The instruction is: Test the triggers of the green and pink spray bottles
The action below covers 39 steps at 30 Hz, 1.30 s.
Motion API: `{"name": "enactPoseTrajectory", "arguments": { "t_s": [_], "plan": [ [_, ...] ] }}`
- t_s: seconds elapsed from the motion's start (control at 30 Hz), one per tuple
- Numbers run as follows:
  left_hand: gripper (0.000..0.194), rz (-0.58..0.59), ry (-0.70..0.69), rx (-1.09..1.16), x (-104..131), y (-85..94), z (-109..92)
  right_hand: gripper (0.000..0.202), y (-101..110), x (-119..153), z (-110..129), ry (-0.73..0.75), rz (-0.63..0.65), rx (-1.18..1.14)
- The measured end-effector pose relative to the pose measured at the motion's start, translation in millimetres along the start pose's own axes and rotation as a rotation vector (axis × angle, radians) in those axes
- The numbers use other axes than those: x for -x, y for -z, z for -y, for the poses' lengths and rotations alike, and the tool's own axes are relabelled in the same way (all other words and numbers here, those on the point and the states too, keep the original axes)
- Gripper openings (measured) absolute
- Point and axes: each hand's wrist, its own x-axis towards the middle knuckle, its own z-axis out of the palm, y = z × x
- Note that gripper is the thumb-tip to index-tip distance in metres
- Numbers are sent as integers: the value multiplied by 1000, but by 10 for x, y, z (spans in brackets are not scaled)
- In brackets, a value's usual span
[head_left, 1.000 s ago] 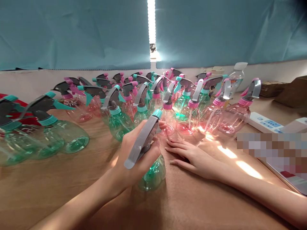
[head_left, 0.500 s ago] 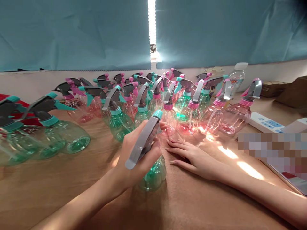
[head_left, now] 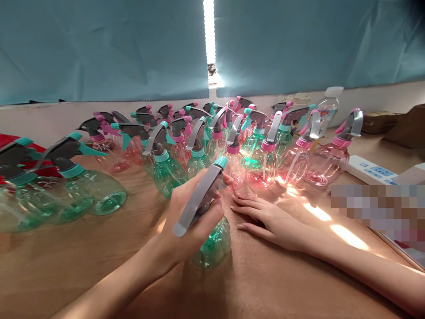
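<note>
My left hand (head_left: 189, 212) is wrapped round the neck and trigger head of a green spray bottle (head_left: 214, 248), with its fingers closed. The bottle has a grey head and a turquoise nozzle pointing away from me; its base is on the table, and my hand covers the collar. My right hand (head_left: 262, 217) lies flat on the brown tabletop (head_left: 272, 283) just right of that bottle, fingers stretched out and holding nothing. Beyond both hands stand green and pink spray bottles; a pink one (head_left: 234, 166) is close past my fingertips.
More green bottles (head_left: 109, 195) stand at the left, beside something red (head_left: 20, 144). To the right are a white power strip (head_left: 372, 170), a clear bottle (head_left: 328, 108) with a white cap and brown boxes (head_left: 407, 128). A blue-green curtain (head_left: 99, 48) hangs behind.
Almost nothing differs. The view has shifted slightly; my left hand keeps its grip on the green spray bottle and my right hand still rests on the table.
</note>
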Motion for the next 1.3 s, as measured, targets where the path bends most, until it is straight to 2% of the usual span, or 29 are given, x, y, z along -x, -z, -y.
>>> {"name": "enactPoseTrajectory", "arguments": {
  "t_s": [0.13,0.27,0.47,0.77,0.93,1.13,1.3],
  "plan": [
    [4,0,-11,-9,-7,24,-13,44,-3,9,-3,-8,-1,10],
    [14,-10,-39,-20,-3,35,-13,45,-3,10,3,-11,22,31],
    [9,-21,-75,-35,-11,26,-5,45,0,8,-2,-12,31,43],
    [6,0,-31,31,-21,20,9,46,-10,7,-14,-14,35,40],
    [23,-35,-52,-3,12,-29,53,46,-6,10,-17,-8,25,32],
    [30,-85,-108,7,42,-79,63,46,-7,9,-7,-13,15,18],
    [34,-80,-80,-2,29,-83,52,47,3,3,8,-15,32,48]
  ]
}}
